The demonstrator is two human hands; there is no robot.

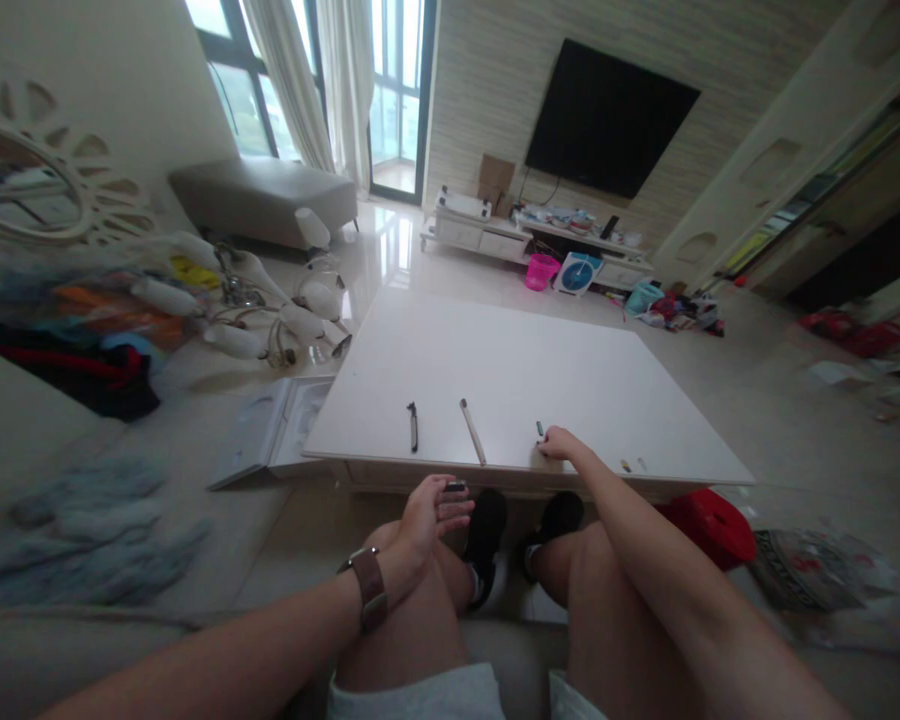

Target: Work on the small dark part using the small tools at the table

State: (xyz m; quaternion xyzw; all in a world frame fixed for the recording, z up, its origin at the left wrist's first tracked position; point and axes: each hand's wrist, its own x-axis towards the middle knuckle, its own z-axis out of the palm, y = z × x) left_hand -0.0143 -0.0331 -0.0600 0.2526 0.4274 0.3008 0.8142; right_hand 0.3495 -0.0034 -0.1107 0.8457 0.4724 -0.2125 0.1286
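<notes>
My left hand (433, 507) is turned palm up in front of the table's near edge, fingers partly stretched. A small black rectangular piece (456, 487) rests against its upper fingers. Over the tabletop, my right hand (560, 443) has its fingers pinched together close to the surface; what lies in the pinch is too small to make out. Just beyond those fingertips is a small green piece (539, 428). A long pale stick-like tool (472, 432) and a dark slim tool with a hooked end (413, 428) lie to the left on the white table (510, 350).
Small yellow-and-dark (626, 466) and pale pieces (642, 464) lie near the table's right front. A red bin (712, 527) stands below that corner. A white open box (270, 430) and a chandelier (285, 310) are on the floor at left.
</notes>
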